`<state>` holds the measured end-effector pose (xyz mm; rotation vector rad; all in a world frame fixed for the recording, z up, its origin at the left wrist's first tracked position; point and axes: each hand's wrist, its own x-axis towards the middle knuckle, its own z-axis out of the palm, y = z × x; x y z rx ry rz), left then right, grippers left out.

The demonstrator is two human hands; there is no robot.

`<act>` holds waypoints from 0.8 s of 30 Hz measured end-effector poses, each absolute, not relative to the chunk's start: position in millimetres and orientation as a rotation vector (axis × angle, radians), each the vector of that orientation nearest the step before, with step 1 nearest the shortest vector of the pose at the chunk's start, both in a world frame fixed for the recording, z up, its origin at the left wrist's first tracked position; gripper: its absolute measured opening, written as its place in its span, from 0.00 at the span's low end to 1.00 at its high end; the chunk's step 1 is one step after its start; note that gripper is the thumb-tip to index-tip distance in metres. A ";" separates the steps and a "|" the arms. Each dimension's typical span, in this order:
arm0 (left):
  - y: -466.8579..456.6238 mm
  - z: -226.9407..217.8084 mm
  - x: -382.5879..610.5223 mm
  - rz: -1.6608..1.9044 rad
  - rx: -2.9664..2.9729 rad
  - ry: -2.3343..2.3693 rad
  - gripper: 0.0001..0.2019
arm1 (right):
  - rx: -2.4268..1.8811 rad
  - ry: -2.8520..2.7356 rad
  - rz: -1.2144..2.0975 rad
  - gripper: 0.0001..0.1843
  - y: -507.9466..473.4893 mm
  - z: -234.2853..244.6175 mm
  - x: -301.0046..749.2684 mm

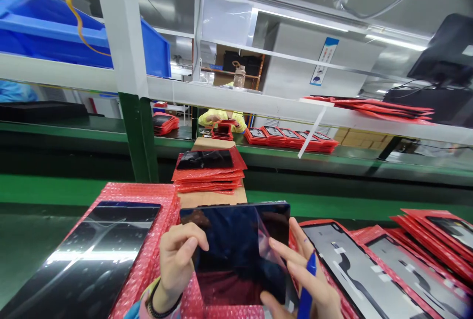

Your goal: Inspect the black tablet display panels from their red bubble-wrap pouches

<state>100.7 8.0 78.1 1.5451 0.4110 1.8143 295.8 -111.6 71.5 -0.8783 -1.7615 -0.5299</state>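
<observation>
I hold a dark glossy screen panel (236, 245) up in front of me with both hands. My left hand (177, 260) grips its left edge, fingers curled over the front. My right hand (303, 274) holds the right edge and also carries a blue pen (308, 284) between its fingers. A clear protective film (268, 240) lifts off the panel near my right fingers. The panel sits above red bubble wrap (218, 304).
Another black panel (92, 255) lies on red bubble wrap at the left. Grey-backed panels in red bags (373, 274) lie at the right. A stack of red bags (209, 171) rests on a cardboard box. Across the green conveyor (332, 201), another person's hands (218, 118) work.
</observation>
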 end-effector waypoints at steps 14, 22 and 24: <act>-23.1 66.1 111.3 1.760 1.740 0.355 0.07 | -0.856 -1.273 -0.650 0.16 -104.8 60.5 313.0; -61.1 67.8 145.4 1.802 1.149 0.483 0.09 | -0.678 -1.167 -0.380 0.12 -80.7 76.5 315.4; -63.5 70.6 148.0 1.788 1.108 0.446 0.12 | -0.662 -1.171 -0.383 0.12 -80.1 78.0 314.9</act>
